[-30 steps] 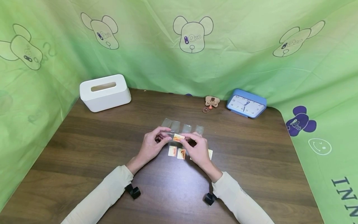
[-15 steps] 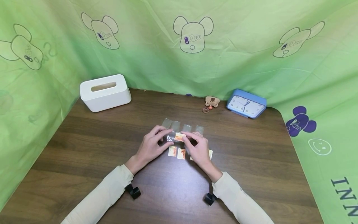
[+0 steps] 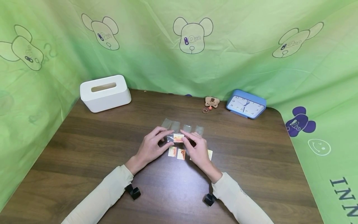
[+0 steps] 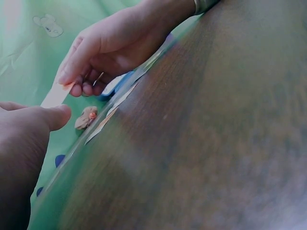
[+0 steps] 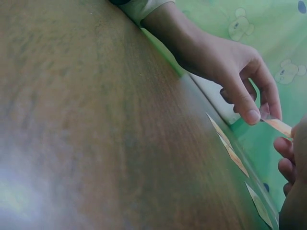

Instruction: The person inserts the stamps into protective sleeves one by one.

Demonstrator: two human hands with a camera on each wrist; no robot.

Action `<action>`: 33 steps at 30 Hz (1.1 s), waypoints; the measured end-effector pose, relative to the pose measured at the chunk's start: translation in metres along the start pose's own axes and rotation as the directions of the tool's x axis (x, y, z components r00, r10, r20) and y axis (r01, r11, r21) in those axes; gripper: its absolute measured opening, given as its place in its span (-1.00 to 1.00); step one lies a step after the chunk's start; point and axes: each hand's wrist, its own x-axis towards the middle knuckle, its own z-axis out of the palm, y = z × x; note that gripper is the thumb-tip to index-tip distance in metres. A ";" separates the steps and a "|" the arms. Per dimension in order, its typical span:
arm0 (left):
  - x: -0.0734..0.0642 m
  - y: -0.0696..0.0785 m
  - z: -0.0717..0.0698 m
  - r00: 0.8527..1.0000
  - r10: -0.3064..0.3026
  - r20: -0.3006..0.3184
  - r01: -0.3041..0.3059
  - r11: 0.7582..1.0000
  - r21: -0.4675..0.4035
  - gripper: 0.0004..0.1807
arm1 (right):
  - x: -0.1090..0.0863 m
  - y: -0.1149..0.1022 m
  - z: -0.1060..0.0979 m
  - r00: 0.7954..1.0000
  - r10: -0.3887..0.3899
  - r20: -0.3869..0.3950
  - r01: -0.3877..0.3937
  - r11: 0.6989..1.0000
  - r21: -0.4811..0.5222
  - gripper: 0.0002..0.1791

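Note:
In the head view my left hand [image 3: 148,147] holds the left end of a small clear plastic sleeve [image 3: 170,138] between thumb and fingers. My right hand [image 3: 199,151] pinches the right side of a small orange-and-cream picture card [image 3: 178,138], which overlaps the sleeve; how deep it sits inside is unclear. The right wrist view shows the clear sleeve end [image 5: 266,113] between the left thumb and fingers. In the left wrist view the card's pale back [image 4: 56,95] spans both hands. Below lie similar cards [image 3: 181,154], some partly hidden by my right hand.
Several clear sleeves [image 3: 186,128] lie in a row just beyond my hands. A white tissue box [image 3: 105,93] stands at the back left. Farther back are a brown plush keychain [image 3: 212,101] and a blue clock [image 3: 246,104]. A green curtain [image 3: 148,68] borders the wooden table [image 3: 84,149].
The left thumb and fingers have spread wider around the sleeve's end. The card shifted slightly right, then back left with the right hand. The cards on the table stay put.

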 end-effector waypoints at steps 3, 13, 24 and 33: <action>0.002 0.004 -0.003 1.000 -0.027 -0.008 0.028 0.999 0.019 -0.47 | -0.001 0.000 0.000 0.999 0.000 -0.044 0.001 1.000 0.013 -0.66; 0.008 0.017 -0.009 0.993 -0.115 0.007 0.114 0.989 0.091 -0.42 | -0.008 0.002 -0.006 0.988 -0.062 -0.144 0.066 0.997 0.027 -0.83; 0.005 0.016 -0.009 0.997 -0.079 -0.001 0.079 0.993 0.092 -0.42 | -0.008 -0.001 -0.004 0.990 -0.053 -0.133 0.056 0.998 0.018 -0.79; 0.006 0.015 -0.008 0.998 -0.057 0.004 0.057 0.995 0.086 -0.45 | -0.005 -0.034 -0.009 0.993 -0.053 -0.103 0.061 0.995 0.074 -0.84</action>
